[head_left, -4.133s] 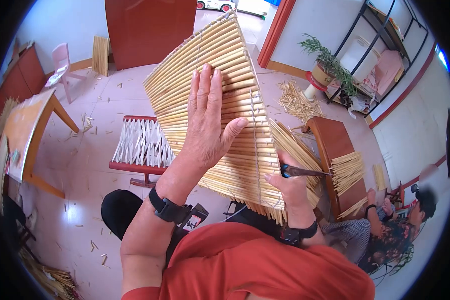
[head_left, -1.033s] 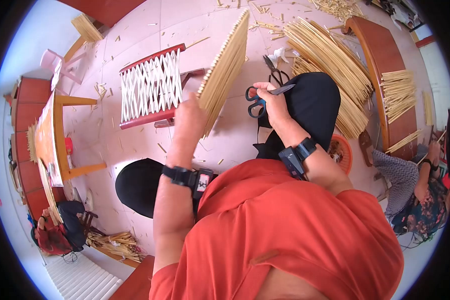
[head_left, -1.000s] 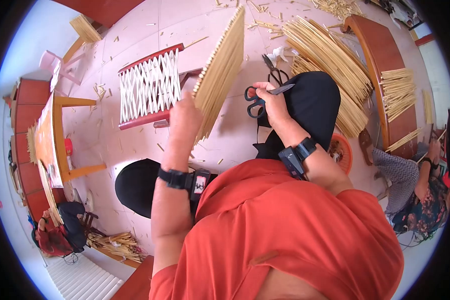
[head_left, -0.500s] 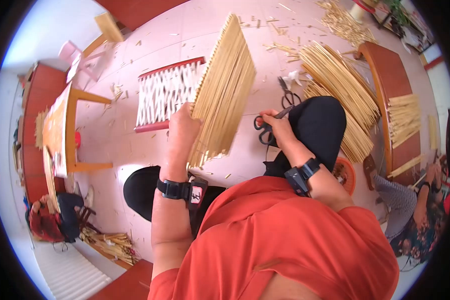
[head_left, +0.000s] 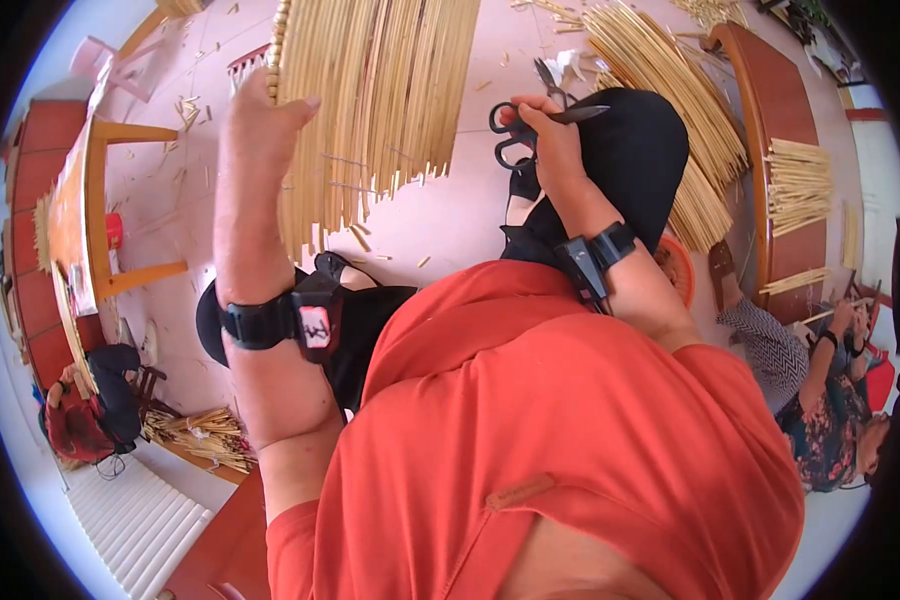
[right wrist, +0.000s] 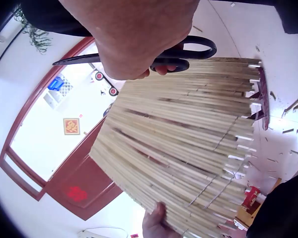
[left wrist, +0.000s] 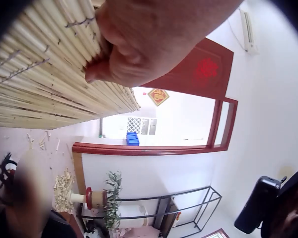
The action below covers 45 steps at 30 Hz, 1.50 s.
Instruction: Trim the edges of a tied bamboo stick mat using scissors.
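Note:
My left hand grips one long edge of a mat of pale reed stalks, its thumb lying over the face. Thin string rows tie the stalks of the mat near their uneven lower ends. The far end of the mat runs out of the head view. In the right wrist view, the mat spreads wide below my hand, and the left thumb shows at its far edge. Dark-handled scissors are held in my right hand above the right knee, their blades pointing right, apart from the mat.
A second pair of scissors lies on the floor beside a large bundle of reeds. The red-brown bench carries more stalks. An orange basket sits by my right leg. Behind the mat, a webbed stool partly shows. Two other people sit at the sides.
The left palm earlier lay flat on the mat; that hand then gripped its edge. Since then the mat has swung from nearly edge-on to face-up and shifted left. The right hand keeps the scissors.

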Each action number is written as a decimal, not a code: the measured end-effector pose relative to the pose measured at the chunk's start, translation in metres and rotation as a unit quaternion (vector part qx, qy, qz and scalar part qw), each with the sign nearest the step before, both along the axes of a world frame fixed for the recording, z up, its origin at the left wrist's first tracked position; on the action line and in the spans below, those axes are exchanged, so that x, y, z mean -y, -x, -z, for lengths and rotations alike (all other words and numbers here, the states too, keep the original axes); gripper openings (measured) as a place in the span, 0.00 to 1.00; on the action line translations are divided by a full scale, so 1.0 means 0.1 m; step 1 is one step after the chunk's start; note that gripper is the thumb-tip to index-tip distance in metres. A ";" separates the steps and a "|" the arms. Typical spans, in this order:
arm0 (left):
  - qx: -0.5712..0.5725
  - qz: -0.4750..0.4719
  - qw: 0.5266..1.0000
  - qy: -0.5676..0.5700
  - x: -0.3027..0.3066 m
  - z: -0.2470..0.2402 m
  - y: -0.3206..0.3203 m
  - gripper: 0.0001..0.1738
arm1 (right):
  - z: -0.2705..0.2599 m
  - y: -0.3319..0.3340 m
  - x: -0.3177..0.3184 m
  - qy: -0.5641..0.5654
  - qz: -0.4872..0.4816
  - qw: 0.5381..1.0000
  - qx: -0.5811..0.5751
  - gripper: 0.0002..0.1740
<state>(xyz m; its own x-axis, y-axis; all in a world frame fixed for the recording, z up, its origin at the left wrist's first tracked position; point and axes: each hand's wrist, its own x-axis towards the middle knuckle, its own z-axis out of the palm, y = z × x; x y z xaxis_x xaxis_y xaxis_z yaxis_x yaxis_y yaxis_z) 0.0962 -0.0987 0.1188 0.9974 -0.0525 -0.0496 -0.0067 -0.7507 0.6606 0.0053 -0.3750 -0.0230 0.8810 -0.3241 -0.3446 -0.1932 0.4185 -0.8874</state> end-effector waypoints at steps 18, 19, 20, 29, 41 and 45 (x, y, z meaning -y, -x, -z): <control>0.025 0.074 0.969 -0.235 0.89 1.09 0.34 0.15 | 0.08 -0.06 0.03 -0.022 -0.017 1.000 0.007 0.08; -0.018 0.075 0.973 -0.219 0.95 0.94 0.39 0.14 | 0.08 -0.05 0.03 -0.032 -0.016 0.999 0.036 0.08; -0.066 0.092 0.964 -0.239 1.09 0.91 0.44 0.14 | 0.08 -0.13 0.02 -0.036 -0.015 0.997 0.059 0.08; -0.112 0.002 0.990 0.085 0.11 0.41 0.05 0.22 | 0.02 0.00 -0.08 -0.017 -0.100 0.995 0.011 0.13; -0.052 -0.114 0.784 0.608 -0.51 0.26 0.38 0.17 | -0.15 0.07 0.00 -0.229 -0.193 0.947 0.112 0.14; -0.077 -0.204 0.733 0.644 -0.69 0.99 0.44 0.19 | -0.18 0.11 -0.05 -0.174 -0.371 0.912 0.031 0.12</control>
